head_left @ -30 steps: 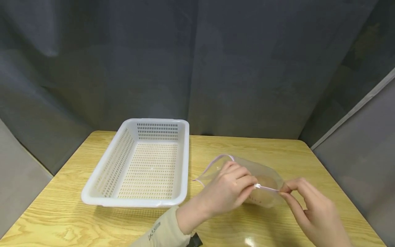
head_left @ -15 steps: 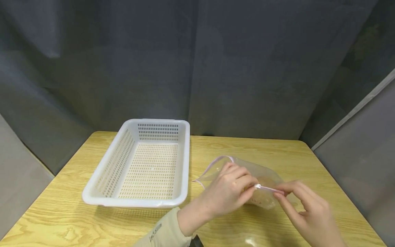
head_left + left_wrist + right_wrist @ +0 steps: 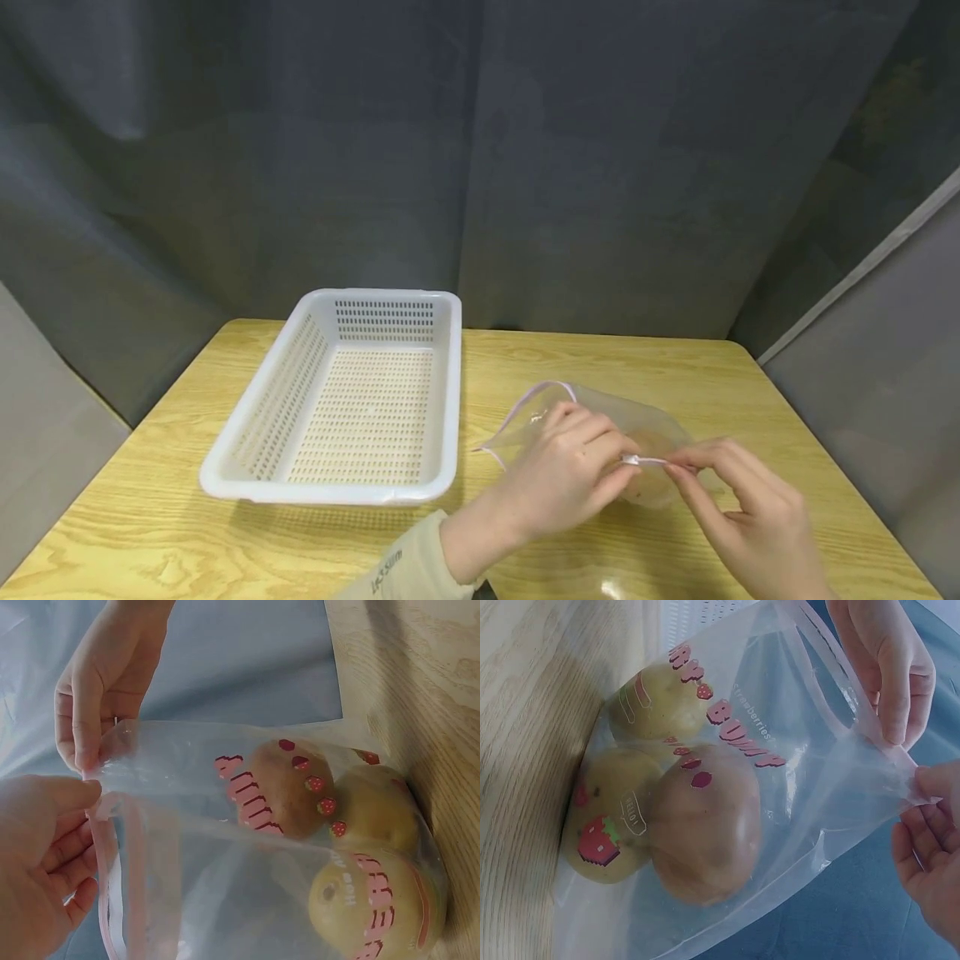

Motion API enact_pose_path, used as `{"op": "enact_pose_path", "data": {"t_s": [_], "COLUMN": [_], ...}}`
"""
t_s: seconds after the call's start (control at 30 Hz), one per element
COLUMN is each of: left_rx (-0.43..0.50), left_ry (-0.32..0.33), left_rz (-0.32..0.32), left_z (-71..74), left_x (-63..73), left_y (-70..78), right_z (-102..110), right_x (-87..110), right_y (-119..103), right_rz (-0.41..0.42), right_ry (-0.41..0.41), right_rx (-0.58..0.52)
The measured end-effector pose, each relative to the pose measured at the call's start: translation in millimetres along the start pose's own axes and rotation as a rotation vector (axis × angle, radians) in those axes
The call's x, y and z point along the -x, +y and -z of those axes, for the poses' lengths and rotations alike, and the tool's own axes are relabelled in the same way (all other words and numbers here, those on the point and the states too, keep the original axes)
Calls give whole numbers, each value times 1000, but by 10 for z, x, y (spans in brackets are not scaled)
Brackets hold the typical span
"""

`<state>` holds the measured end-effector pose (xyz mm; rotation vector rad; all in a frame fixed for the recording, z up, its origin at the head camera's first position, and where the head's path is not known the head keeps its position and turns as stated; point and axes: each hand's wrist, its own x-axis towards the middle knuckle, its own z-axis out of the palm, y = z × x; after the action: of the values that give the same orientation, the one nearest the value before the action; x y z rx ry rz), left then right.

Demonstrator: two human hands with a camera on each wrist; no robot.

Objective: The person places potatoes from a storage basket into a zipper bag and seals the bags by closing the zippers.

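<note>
A clear zip bag (image 3: 600,404) with a pink rim leans on the table, its mouth gaping at the left end. My left hand (image 3: 573,467) pinches the rim beside a small white piece (image 3: 632,459). At the right end of the rim, my right hand (image 3: 750,508) pinches the corner between thumb and fingertips. Through the printed plastic in the right wrist view show a reddish-brown round fruit (image 3: 705,840) and two yellowish ones, one yellowish fruit (image 3: 656,705) above the other yellowish fruit (image 3: 604,787). Left wrist view: both hands meet closely at the rim.
A white perforated plastic basket (image 3: 442,400) stands left of the bag with nothing in it. The wooden table (image 3: 150,517) carries both. Dark cloth (image 3: 600,167) hangs behind the table, and grey panels flank the sides.
My right hand's fingertips have shifted a little left along the rim. My left hand has moved slightly right and down, so the two hands are closer together. The basket stays in place.
</note>
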<state>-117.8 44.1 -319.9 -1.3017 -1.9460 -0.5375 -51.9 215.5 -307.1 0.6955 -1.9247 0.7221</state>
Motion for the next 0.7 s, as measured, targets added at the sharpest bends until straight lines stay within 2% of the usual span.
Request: {"op": "enact_pose_path", "data": {"t_s": [0.2,0.33,0.7], "left_rx": [-32,-49,-70], "left_ry": [49,74,55], "left_rz": [-26,-47,-39], "left_z": [-3,14,70], "left_x": [-17,-47,-101], "left_y": [6,10,-17], "right_z": [16,32,100], "right_x": [1,-26,-89], "right_y": [8,0,-7], "right_rz": [-25,-39,-47], "right_ry": [2,35,81], "right_rx": [12,16,37]}}
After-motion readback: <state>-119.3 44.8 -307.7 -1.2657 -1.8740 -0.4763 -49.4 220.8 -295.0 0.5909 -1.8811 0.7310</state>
